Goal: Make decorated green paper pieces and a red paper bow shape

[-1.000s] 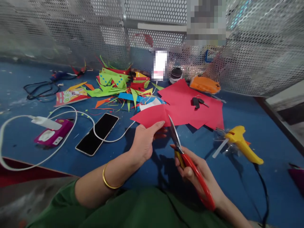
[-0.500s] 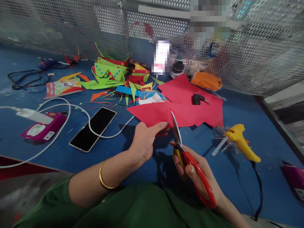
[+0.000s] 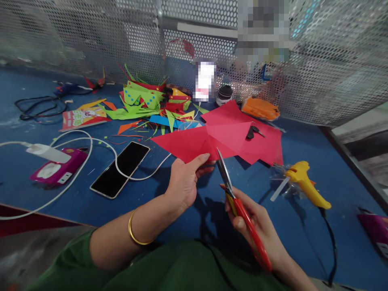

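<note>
A folded piece of red paper (image 3: 188,142) is pinched between the thumb and fingers of my left hand (image 3: 188,176), a gold bangle on that wrist. My right hand (image 3: 254,216) grips a pair of scissors (image 3: 250,226) with red and yellow handles. The scissors' blades point up and away, their tips at the lower edge of the red paper near my left fingertips. Behind it, more red paper (image 3: 266,145) lies on the blue table, with a car key (image 3: 251,132) on top.
A yellow glue gun (image 3: 307,184) lies at right, its cord running forward. At left are a phone (image 3: 121,169), a purple power strip (image 3: 59,167) and a looping white cable (image 3: 145,178). Green paper scraps (image 3: 139,97), a black-capped bottle (image 3: 224,95) and an orange packet (image 3: 260,108) stand before a mesh panel.
The red paper has swung slightly to the left and its right part has turned. The scissors' handles have come closer together, and the blades look more closed. The whole view has shifted a little.
</note>
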A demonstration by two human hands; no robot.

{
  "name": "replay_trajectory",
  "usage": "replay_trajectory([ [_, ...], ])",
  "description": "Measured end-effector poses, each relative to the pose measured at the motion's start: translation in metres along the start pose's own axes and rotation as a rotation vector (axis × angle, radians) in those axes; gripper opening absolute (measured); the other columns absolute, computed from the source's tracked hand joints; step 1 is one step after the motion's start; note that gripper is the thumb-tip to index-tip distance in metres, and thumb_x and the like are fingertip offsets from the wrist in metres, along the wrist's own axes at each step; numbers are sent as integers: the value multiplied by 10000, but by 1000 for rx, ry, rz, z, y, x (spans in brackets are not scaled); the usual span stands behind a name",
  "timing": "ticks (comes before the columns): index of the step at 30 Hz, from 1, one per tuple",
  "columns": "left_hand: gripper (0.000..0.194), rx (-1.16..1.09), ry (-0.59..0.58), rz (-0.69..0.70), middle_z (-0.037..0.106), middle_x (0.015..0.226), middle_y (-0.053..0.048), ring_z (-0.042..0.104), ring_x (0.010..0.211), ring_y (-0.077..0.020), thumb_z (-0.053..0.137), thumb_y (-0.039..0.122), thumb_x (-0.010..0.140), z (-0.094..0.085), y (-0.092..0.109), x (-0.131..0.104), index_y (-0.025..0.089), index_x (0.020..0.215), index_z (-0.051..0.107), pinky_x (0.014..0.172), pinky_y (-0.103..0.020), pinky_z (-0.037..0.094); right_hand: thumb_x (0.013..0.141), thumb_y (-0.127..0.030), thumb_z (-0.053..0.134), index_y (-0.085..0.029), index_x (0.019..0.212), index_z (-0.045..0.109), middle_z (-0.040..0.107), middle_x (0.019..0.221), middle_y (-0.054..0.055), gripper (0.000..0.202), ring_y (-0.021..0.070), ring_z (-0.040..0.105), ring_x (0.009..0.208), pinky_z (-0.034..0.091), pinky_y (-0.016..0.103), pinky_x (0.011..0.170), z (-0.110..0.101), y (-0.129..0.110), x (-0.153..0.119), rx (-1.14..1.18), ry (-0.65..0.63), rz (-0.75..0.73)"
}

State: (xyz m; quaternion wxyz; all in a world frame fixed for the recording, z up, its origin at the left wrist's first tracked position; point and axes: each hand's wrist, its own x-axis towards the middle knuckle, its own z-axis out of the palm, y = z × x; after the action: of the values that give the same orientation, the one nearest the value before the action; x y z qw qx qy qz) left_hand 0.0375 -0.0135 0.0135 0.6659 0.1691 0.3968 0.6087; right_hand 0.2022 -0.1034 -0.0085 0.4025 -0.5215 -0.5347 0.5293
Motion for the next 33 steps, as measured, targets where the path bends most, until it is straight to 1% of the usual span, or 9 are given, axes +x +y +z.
replay_trajectory([
  [7, 236, 0, 55, -5, 738, 726, -49, 705, 661, -172, 880, 189, 562, 0, -1, 0, 106, 749, 762, 524, -245, 563, 766, -728, 679, -198, 1292, 637, 616, 808, 31, 749, 119, 487, 605, 390, 228, 485, 7, -3, 1, -10, -4, -16],
  [11, 237, 20, 53, -1, 733, 731, -52, 704, 661, -177, 869, 202, 577, -1, -2, -1, 102, 762, 759, 540, -261, 573, 775, -702, 691, -209, 1303, 627, 605, 807, 25, 725, 113, 479, 586, 390, 225, 464, 11, -1, 0, 18, 23, -14],
  [16, 214, 37, 36, -6, 739, 746, -56, 713, 673, -180, 847, 193, 608, -1, -3, -2, 108, 783, 757, 573, -269, 580, 790, -676, 697, -226, 1304, 631, 594, 813, 10, 686, 99, 465, 587, 392, 216, 472, 11, -1, 0, 35, 10, -19],
  [22, 192, 96, 66, 13, 742, 786, -68, 717, 732, -192, 825, 227, 637, 0, -3, -5, 121, 777, 749, 596, -274, 562, 800, -646, 706, -219, 1309, 627, 586, 803, 3, 669, 94, 456, 583, 387, 213, 473, 11, 0, 2, 44, 20, -6],
  [27, 216, 109, 105, 30, 745, 807, -52, 700, 757, -175, 839, 230, 619, 2, -3, -6, 141, 797, 755, 686, -303, 576, 787, -634, 725, -219, 1331, 617, 582, 807, 11, 692, 100, 447, 587, 376, 216, 465, 14, 1, 2, 67, 13, 29],
  [33, 172, 113, 112, 39, 747, 777, -58, 698, 727, -161, 834, 232, 622, 4, -5, -7, 132, 732, 746, 780, -334, 575, 761, -653, 738, -214, 1302, 623, 572, 785, 7, 705, 101, 438, 571, 380, 221, 459, 18, -4, 6, 95, 11, 61],
])
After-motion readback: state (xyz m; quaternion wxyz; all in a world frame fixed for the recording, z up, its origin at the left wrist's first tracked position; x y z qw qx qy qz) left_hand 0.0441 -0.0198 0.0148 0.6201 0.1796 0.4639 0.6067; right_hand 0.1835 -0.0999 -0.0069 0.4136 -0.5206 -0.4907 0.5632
